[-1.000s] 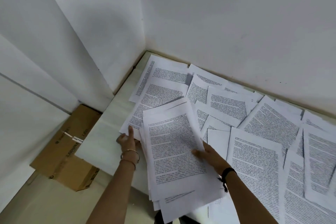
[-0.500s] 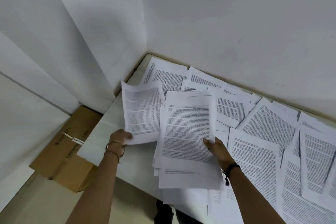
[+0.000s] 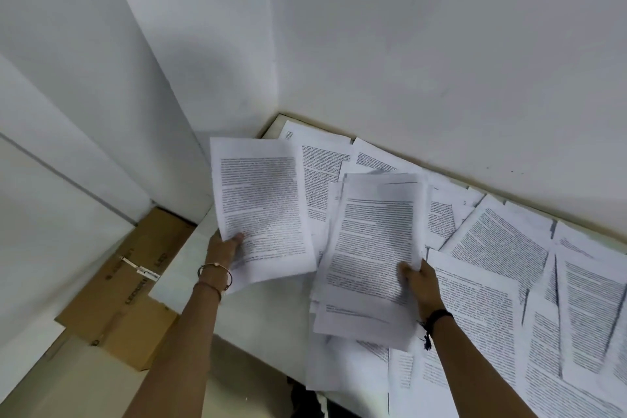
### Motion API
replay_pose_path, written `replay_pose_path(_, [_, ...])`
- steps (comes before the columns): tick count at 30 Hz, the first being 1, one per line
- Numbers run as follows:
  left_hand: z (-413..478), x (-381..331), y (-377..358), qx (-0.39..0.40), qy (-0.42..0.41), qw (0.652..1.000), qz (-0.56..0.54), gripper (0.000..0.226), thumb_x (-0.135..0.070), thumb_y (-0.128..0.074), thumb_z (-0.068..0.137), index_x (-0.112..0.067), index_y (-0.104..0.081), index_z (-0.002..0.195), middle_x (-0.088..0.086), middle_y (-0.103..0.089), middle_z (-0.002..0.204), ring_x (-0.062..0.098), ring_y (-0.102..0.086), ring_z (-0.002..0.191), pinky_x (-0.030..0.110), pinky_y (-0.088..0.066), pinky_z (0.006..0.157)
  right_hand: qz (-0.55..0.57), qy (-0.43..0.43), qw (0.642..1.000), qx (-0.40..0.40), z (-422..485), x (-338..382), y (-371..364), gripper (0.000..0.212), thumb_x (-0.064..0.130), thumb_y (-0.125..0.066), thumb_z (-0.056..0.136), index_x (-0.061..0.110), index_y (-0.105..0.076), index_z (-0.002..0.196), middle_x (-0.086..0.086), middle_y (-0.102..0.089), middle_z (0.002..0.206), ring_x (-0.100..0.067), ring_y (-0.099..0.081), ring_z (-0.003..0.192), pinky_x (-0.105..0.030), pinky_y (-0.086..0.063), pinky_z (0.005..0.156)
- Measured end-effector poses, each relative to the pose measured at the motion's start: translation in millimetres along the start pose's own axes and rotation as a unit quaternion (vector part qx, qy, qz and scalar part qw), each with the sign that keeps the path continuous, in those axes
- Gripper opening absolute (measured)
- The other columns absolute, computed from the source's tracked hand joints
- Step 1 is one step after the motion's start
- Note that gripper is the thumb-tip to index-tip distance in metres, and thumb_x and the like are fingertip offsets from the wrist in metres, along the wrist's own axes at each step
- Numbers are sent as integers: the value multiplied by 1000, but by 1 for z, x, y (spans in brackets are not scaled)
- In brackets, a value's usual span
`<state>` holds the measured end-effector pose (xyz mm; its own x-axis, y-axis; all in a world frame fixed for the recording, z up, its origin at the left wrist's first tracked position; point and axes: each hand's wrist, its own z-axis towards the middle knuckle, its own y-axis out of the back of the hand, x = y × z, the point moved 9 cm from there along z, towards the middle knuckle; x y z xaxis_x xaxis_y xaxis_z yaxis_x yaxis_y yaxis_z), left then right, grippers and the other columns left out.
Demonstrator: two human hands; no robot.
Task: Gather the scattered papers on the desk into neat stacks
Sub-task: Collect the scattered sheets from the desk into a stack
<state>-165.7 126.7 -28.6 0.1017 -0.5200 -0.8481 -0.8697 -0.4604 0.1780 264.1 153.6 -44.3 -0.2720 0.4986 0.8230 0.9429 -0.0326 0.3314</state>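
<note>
**Left hand** (image 3: 222,249): at 9 o'clock of centre. It pinches the lower left corner of a lifted sheaf (image 3: 261,210), thumb on the printed face and fingers hidden behind. The sheaf rises from the hand toward 12 o'clock, clear of the desk. Thin bangles (image 3: 214,270) on the wrist.

**Right hand** (image 3: 419,283): at 4 o'clock of centre. It grips the gathered stack (image 3: 369,248) at its lower right edge, thumb on top. The stack extends from the hand toward 11 o'clock, with uneven, fanned edges. Whether it rests on the desk cannot be told. Dark band (image 3: 439,316) on the wrist.

**Sheaf and stack:** side by side, the stack at 3 o'clock of the sheaf, their inner edges overlapping.

**Scattered papers** (image 3: 502,248): printed pages overlapping on the desk from 12 to 5 o'clock of the right hand, reaching the back wall.

**Desk** (image 3: 268,319): pale top, a bare patch between the forearms.

**Cardboard box** (image 3: 129,285): on the floor, at 8 o'clock of the left hand.
</note>
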Motion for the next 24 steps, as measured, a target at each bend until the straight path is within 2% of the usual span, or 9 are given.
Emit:
replay_pose_path(4, [2,-22,-5,40,1,998,-40,40,0,-58,87,4,-51,126,18,-57,123,34,-54,114,40,-43,98,44,-10,999,11,-3,3,-2,33,-3,-49,93,13,-48,63,2,-45,51,-17,-39,55,-28,-34,55])
replay_pose_path(9, [-23,-16,-61,149,6,989,27,40,4,-61,84,2,-54,123,13,-58,117,23,-54,106,34,-43,95,54,-3,994,93,-11,10,-37,18,6,-52,96,10,-49,78,-4,-41,65,-17,-36,66,-28,-33,61])
replay_pose_path(11, [-36,4,-82,183,36,980,63,45,7,-62,82,4,-52,125,13,-56,120,20,-53,106,31,-41,94,51,4,992,117,-15,11,-48,13,12,-56,95,3,-56,85,-10,-51,70,-23,-42,67,-33,-39,63])
replay_pose_path(13, [-46,27,-95,204,61,972,102,52,1,-72,75,4,-54,123,15,-57,124,20,-55,105,31,-42,97,50,2,990,135,-14,6,-55,31,25,-58,91,-3,-63,104,-20,-68,89,-37,-60,76,-45,-52,74])
replay_pose_path(16, [-52,54,-95,143,60,976,151,82,-26,-85,54,-2,-52,125,10,-62,119,27,-59,109,35,-45,100,41,-6,985,170,-18,-2,-65,29,26,-50,99,11,-63,119,-10,-71,110,-26,-68,101,-45,-53,93])
replay_pose_path(18, [-61,59,-91,82,53,975,200,72,-18,-78,70,-5,-40,131,8,-58,114,31,-58,110,33,-44,94,8,-10,984,177,-17,-13,-70,30,25,-50,98,19,-57,128,-5,-67,120,-21,-65,107,-42,-51,96])
replay_pose_path(20, [-66,63,-89,44,31,969,239,53,-8,-60,86,-8,-38,134,13,-58,123,34,-57,111,35,-45,93,-19,-17,991,133,-16,-20,-68,50,25,-55,96,23,-37,142,-3,-59,128,-20,-60,109,-34,-49,94])
replay_pose_path(22, [-66,65,-91,48,12,967,248,45,-6,-49,90,-11,-41,134,15,-58,127,35,-58,110,33,-45,91,-11,0,998,64,-19,-16,-59,60,21,-58,94,28,-26,144,2,-61,115,-19,-62,96,-26,-50,83])
replay_pose_path(24, [-61,67,-88,59,2,963,262,44,-5,-45,91,-11,-44,135,14,-57,130,33,-57,112,28,-42,91,-29,57,997,53,-22,-5,-57,66,11,-56,94,36,-20,143,13,-60,94,-9,-62,73,-10,-47,63])
